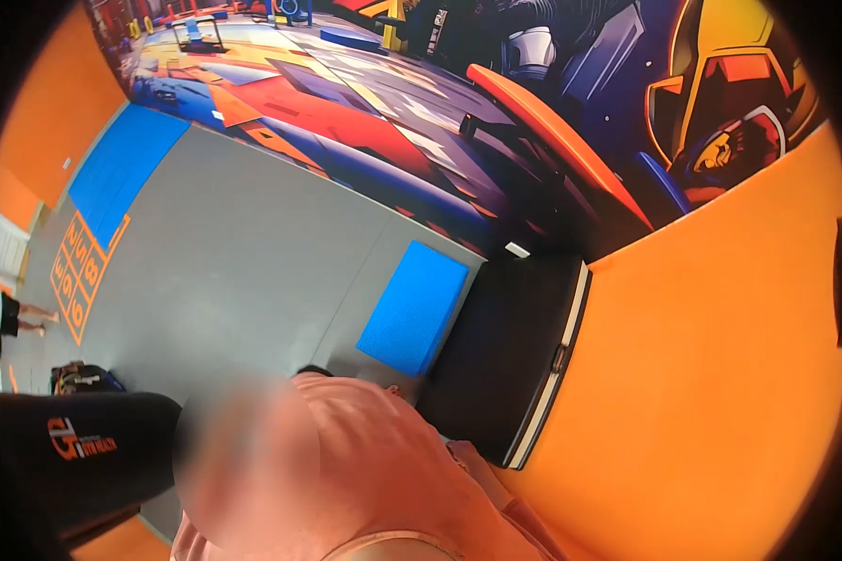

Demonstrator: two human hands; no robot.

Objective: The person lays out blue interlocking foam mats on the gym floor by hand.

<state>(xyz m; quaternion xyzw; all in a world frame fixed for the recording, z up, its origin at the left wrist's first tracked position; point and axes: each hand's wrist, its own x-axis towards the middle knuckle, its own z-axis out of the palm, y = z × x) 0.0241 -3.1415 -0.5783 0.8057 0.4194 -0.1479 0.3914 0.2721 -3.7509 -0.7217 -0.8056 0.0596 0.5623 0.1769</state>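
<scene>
Neither my left hand nor my right hand can be made out. Close in front of me is another person in a pink top (365,467), whose head area is blurred. Part of that person's arm shows at the right side of the top, beside the black mat. A large black padded cylinder (84,453) with an orange and white logo lies across the lower left of the view, next to the blurred area.
A black folded mat (505,360) stands by the orange wall (702,346). Blue mats (413,309) (126,168) lie on the grey floor (234,243). An orange number grid (82,271), a dark bag (86,378) and a distant person (9,313) are at left. A mural (393,103) covers the wall.
</scene>
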